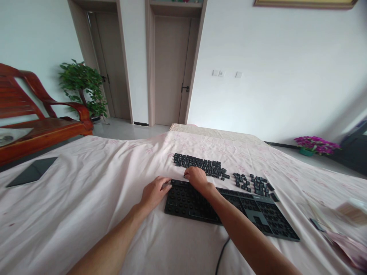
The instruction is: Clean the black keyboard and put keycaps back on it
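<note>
A black keyboard with its keycaps off lies slightly aslant on the cloth, bare switches showing. My left hand is at its upper left corner, fingers and thumb closed on the edge. Across the keyboard reaches my right arm, hiding part of its middle. Bent and pinched together, the fingers of my right hand are just beyond the top edge, with a small dark piece like a keycap at their tips. Loose black keycaps lie in rows behind that hand. More keycaps sit in groups to the right.
A pale flowered cloth covers the surface. A dark tablet-like slab lies at the left. From the keyboard's near side runs a black cable. To the right are a small dark object and a pink cloth or bag.
</note>
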### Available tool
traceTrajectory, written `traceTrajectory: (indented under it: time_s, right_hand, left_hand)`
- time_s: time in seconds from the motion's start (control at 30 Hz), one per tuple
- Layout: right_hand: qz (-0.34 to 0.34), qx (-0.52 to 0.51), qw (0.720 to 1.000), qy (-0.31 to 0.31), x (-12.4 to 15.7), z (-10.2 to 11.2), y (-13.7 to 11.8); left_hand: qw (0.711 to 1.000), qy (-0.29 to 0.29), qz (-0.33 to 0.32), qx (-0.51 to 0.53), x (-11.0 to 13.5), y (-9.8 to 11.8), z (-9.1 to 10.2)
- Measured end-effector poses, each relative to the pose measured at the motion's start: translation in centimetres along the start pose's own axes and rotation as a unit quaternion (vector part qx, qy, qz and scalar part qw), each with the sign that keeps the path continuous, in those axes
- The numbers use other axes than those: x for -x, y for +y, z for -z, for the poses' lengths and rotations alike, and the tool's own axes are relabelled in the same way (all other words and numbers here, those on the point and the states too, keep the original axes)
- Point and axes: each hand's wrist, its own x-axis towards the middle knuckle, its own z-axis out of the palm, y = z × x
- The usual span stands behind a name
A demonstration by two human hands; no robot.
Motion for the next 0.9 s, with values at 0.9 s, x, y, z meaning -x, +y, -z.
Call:
traceTrajectory:
  time_s: [0.9]
  right_hand:
    - [-0.011,-0.135,0.986,0.096,5.8,0.8,1.9]
  left_hand:
    - [1.0,-0.003,0.002,0.006,0.1,-0.1,-0.1]
